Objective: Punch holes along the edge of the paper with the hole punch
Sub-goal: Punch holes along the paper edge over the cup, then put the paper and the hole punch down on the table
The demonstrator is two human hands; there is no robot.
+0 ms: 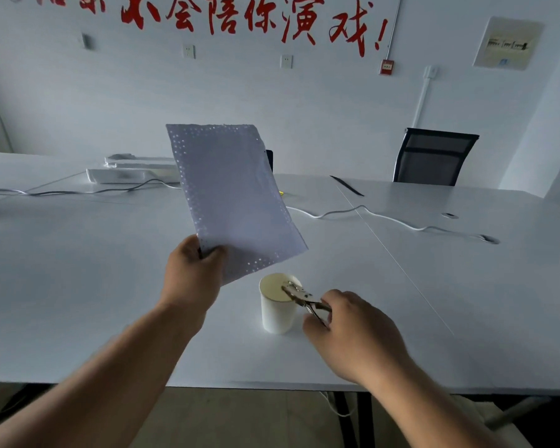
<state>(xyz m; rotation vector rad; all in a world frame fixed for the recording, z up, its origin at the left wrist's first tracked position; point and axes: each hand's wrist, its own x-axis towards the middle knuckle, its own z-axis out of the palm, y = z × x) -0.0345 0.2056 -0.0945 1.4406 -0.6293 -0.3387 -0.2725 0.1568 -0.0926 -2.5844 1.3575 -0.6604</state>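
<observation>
Here right hand [353, 334] hides hole punch [304, 299] handles

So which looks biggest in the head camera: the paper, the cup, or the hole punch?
1. The white sheet of paper with punched holes, held up by the left hand.
2. The white paper cup.
3. The small metal hole punch in the right hand, partly hidden.
</observation>
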